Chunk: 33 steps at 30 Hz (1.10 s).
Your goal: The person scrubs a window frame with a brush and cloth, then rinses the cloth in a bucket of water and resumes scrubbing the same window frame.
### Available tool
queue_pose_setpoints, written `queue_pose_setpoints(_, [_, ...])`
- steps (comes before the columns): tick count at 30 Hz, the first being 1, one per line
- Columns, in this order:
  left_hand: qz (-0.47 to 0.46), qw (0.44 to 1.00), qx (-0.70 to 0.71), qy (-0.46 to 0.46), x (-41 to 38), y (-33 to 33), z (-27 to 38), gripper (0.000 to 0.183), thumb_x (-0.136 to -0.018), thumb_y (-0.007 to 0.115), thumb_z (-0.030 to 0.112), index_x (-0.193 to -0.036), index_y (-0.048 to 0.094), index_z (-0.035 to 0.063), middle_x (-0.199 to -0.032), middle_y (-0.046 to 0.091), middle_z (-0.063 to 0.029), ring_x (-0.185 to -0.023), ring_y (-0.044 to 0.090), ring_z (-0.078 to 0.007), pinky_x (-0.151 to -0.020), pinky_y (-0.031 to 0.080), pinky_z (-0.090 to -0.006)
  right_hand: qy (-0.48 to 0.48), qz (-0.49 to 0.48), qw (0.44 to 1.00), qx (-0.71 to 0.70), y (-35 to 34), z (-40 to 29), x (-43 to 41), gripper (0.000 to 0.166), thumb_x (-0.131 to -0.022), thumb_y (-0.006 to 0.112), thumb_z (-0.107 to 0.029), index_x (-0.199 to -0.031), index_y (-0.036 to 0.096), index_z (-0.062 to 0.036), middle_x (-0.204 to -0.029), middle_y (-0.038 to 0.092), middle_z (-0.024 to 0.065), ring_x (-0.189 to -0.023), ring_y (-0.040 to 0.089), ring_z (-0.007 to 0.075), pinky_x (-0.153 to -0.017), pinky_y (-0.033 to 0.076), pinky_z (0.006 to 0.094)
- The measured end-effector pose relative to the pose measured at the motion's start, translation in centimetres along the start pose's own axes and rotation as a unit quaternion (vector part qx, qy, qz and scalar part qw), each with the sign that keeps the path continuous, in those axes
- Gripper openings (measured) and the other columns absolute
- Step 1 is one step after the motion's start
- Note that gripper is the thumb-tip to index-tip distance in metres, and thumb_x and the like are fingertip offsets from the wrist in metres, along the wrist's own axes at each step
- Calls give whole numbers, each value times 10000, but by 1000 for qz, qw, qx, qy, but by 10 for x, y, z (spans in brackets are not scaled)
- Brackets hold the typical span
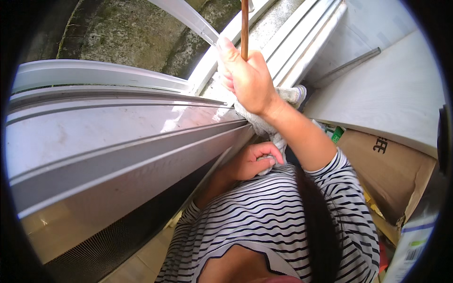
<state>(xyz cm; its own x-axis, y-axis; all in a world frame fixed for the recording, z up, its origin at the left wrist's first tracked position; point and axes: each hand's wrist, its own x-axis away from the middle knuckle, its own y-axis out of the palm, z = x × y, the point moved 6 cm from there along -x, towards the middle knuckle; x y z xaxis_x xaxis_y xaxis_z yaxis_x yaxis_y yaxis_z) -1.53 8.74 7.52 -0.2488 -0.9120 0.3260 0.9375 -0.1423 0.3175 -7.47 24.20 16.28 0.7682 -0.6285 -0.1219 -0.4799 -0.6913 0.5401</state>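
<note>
My right hand (249, 79) is raised over the window sill, its fingers closed around a thin brown wooden stick (244, 28). The stick points away from me, and its lower end is hidden in the fist. Below the wrist hangs a crumpled whitish cloth (260, 122), with one end (295, 94) spread beyond the forearm. Close to my chest, my left hand (256, 161) grips the cloth's bunched lower part. A white window frame (208, 72) with sliding tracks (299, 35) lies beside and beyond my right hand.
At left stand long white frame panels (70, 131) with dark grooves and a dark mesh screen (106, 237). Outside is a mossy concrete surface (131, 39). On the right are a pale board (385, 85), a grey rod (350, 65) and a cardboard box (385, 169) bearing writing.
</note>
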Motion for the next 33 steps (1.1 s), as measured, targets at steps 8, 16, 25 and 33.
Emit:
queue_pose_setpoints(8, [13, 1000, 15, 5, 4, -2, 4, 112, -896, 494, 34, -974, 573, 14, -937, 563, -18, -882, 501, -68, -797, 390, -217, -260, 122, 896, 338, -84, -72, -28, 385, -904, 411, -332, -667, 518, -48, -511, 472, 48, -440, 472, 159, -443, 396, 305])
queue_pose_setpoints(16, [2, 999, 41, -7, 0, 0, 3, 102, -904, 499, 39, -964, 577, 13, -915, 556, -6, -852, 491, -53, -765, 391, -213, -102, 132, 986, -13, -21, -19, 11, 557, -980, 323, -430, -514, 354, -126, -437, 334, -2, -365, 300, 113, -375, 281, 260])
queue_pose_setpoints(25, [53, 996, 67, 28, -3, -10, 5, 86, -868, 530, 25, -949, 558, 29, -913, 557, -9, -853, 501, -62, -766, 392, -217, -303, 222, 902, 210, -73, -72, -8, 586, -1004, 244, -358, -483, 390, -132, -422, 389, 11, -373, 355, 136, -444, 356, 272])
queue_pose_setpoints(33, [1, 999, 52, 3, 3, -6, -1, 53, -864, 531, 15, -906, 559, 33, -891, 554, 4, -815, 486, -51, -732, 375, -193, -182, 224, 954, 79, -63, -42, -4, 514, -989, 302, -406, -548, 346, -144, -452, 346, -5, -350, 292, 106, -348, 265, 251])
